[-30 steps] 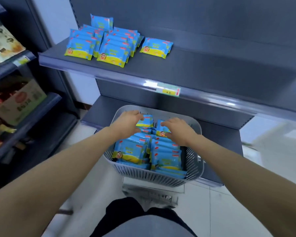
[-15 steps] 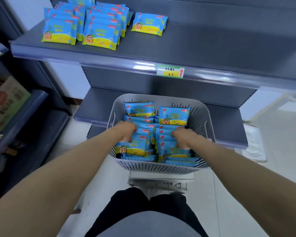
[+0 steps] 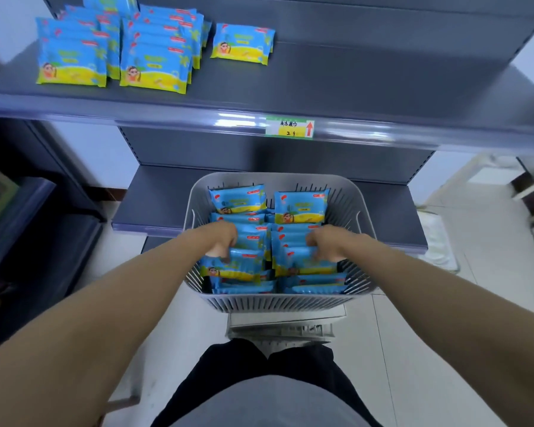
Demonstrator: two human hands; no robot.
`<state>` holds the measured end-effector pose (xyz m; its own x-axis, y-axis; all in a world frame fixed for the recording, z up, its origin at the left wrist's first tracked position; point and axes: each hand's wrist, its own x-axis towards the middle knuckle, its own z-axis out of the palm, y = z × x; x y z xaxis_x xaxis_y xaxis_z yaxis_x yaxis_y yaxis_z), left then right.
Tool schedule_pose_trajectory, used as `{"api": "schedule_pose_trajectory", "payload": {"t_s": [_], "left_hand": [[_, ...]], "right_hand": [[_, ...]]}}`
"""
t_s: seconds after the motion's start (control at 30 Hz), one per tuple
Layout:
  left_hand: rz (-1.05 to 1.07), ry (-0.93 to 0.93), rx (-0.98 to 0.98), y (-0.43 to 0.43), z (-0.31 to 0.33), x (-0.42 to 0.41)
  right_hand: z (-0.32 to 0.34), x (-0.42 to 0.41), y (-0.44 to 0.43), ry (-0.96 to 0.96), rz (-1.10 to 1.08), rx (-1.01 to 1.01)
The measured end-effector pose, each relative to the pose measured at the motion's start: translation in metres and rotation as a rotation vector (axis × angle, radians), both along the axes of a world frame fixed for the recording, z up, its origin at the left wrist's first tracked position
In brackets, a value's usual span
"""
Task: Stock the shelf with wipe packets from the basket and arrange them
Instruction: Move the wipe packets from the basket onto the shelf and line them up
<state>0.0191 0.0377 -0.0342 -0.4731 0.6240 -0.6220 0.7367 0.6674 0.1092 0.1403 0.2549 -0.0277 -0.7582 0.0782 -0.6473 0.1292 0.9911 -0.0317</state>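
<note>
Both hands, left hand [image 3: 221, 238] and right hand [image 3: 329, 243], grip wipe packets [image 3: 299, 204] inside the grey basket [image 3: 278, 302].

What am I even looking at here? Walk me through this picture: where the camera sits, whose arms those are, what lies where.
No machine here: a person wears a camera on the head, looking forward and down, so the two bare arms reaching out are their own. Both hands are down in a grey slotted basket filled with blue and yellow wipe packets. The left hand and the right hand each curl their fingers onto a bundle of packets near the basket's near side. Above, a dark shelf already carries two rows of packets at its left end, plus a single packet lying beside them. A price label sits on the shelf's front edge. The rest of that shelf is bare.
</note>
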Motion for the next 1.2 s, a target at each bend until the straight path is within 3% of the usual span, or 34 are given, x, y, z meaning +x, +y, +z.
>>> {"api": "schedule_pose_trajectory", "payload": {"t_s": [0.37,0.5,0.73,0.9,1.2], "left_hand": [[-0.015,0.196,0.479,0.028,0.173,-0.047],[0.086,0.172,0.686,0.038,0.226,-0.072],[0.286,0.146,0.839,0.06,0.253,-0.125],[0.4,0.126,0.782,0.076,0.239,-0.158],[0.491,0.146,0.721,0.099,0.216,-0.219]], "right_hand": [[0.193,-0.072,0.007,0.612,-0.069,0.085],[0.246,-0.119,0.02,0.763,-0.101,0.063],[0.263,-0.216,0.045,0.738,-0.015,0.027],[0.238,-0.284,0.057,0.632,-0.005,-0.011],[0.209,-0.369,0.07,0.657,0.002,-0.11]]}}
